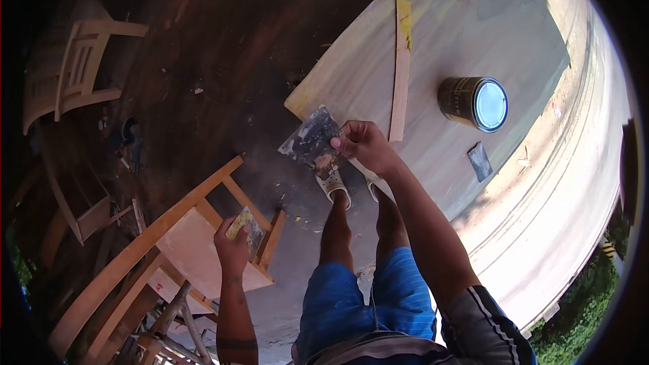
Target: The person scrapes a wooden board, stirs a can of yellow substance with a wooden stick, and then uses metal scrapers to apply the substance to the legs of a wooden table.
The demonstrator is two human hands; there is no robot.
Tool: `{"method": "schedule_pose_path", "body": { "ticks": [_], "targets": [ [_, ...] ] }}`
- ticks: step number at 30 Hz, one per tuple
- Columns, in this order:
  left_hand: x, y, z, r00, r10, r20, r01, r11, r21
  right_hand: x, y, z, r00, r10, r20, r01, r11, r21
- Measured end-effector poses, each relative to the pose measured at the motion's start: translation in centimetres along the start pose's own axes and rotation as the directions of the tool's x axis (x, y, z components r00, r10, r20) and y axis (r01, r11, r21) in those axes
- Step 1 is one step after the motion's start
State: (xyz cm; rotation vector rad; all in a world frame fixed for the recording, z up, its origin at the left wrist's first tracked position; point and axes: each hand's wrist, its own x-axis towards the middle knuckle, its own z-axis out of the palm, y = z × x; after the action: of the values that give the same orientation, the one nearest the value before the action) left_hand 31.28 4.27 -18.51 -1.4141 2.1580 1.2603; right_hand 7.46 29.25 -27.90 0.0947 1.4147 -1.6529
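My right hand (368, 147) pinches the edge of a dark, flat putty plate (312, 138), smeared with pale and brownish residue. It hangs in the air by the near left corner of the table. Lower and to the left, my left hand (232, 250) grips a small flat scraper (249, 228) with yellow smears on it. That hand is over a wooden chair (196, 243) with a pale panel. The two tools are apart from each other. My left fingers are partly hidden behind the hand.
On the pale tabletop (351, 61) are a wood strip (401, 74) with yellow paste at one end, a can (473, 103) with a light lid, and a small dark flat piece (480, 161). More wooden chairs (91, 64) stand at the left on the dark floor.
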Motion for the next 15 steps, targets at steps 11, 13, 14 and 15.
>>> {"method": "schedule_pose_path", "body": {
  "ticks": [11, 13, 14, 15],
  "targets": [
    [6.8, 7.9, 8.5, 0.957, 0.097, 0.273, 0.013, 0.927, -0.375, -14.6, 6.7, -0.1, 0.983, 0.083, -0.166, -0.049, 0.979, 0.200],
    [8.7, 11.0, 11.3, 0.869, 0.186, 0.459, 0.004, 0.924, -0.382, -21.0, 9.5, -2.4, 0.954, 0.178, -0.239, -0.115, 0.960, 0.257],
    [9.6, 12.5, 12.7, 0.838, 0.211, 0.502, 0.015, 0.912, -0.409, -24.3, 11.0, -3.6, 0.931, 0.190, -0.312, -0.089, 0.946, 0.311],
    [10.3, 13.9, 14.1, 0.806, 0.233, 0.544, 0.033, 0.900, -0.435, -27.5, 12.6, -4.4, 0.901, 0.208, -0.381, -0.061, 0.930, 0.362]
  ]
}}
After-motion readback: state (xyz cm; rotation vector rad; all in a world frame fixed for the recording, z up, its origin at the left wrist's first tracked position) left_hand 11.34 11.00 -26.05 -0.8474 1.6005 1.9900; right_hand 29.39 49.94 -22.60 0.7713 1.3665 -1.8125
